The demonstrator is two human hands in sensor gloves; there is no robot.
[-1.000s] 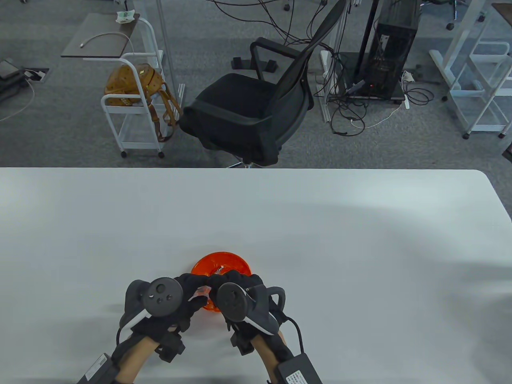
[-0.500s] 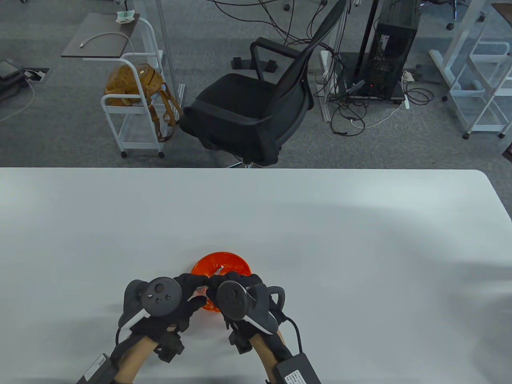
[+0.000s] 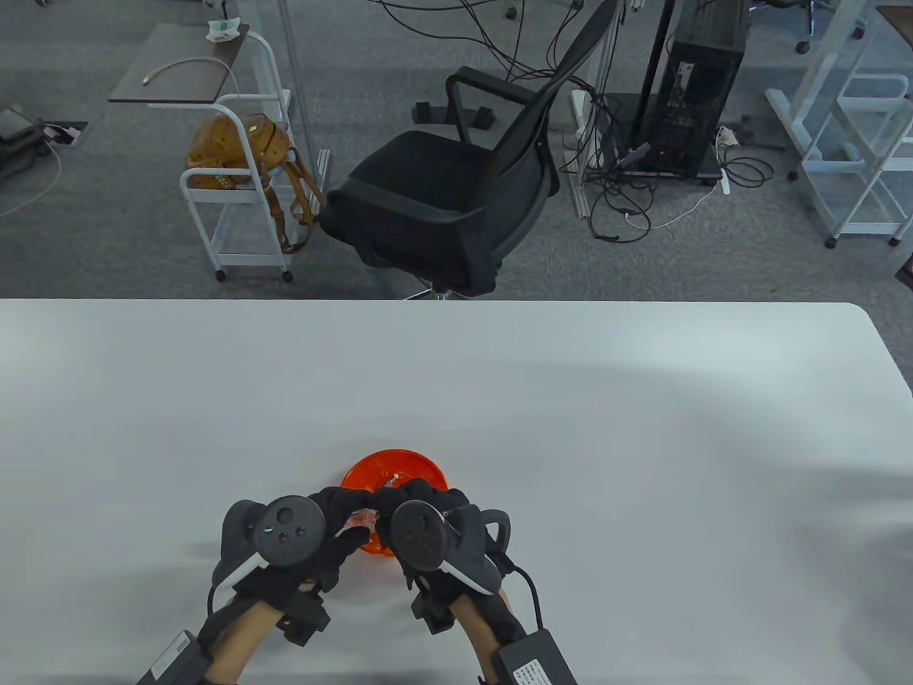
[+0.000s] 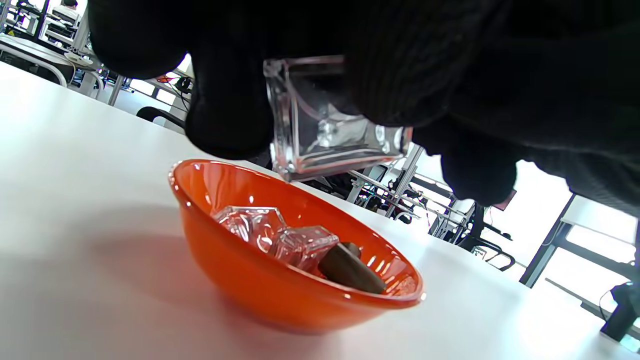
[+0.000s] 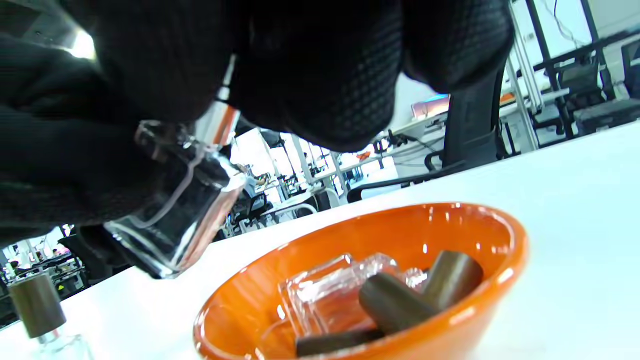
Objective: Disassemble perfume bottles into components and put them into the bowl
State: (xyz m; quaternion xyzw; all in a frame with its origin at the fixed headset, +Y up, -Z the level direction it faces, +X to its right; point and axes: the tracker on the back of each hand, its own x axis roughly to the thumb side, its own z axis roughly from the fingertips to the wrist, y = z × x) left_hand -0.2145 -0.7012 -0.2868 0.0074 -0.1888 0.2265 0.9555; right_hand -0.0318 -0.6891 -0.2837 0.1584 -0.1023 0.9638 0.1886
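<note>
Both gloved hands meet over the near rim of the orange bowl (image 3: 396,458) and hold one clear square glass perfume bottle (image 4: 325,127) between them. My left hand (image 3: 348,511) grips the bottle's glass body (image 5: 177,215). Fingers (image 5: 320,75) of my right hand (image 3: 391,504) pinch the bottle's neck piece (image 5: 220,122). The bottle hangs tilted a little above the bowl (image 4: 280,295). In the bowl (image 5: 450,320) lie clear glass pieces (image 5: 325,295) and dark brown caps (image 5: 395,300). In the table view the hands hide most of the bottle.
Another bottle with a brown cap (image 5: 36,304) stands on the white table (image 3: 570,428) near my hands, seen only in the right wrist view. Beyond the table's far edge stand a black office chair (image 3: 456,185) and a white cart (image 3: 242,178).
The hands keep their hold on the bottle over the bowl. My right hand has shifted very slightly to the right; the left has not moved.
</note>
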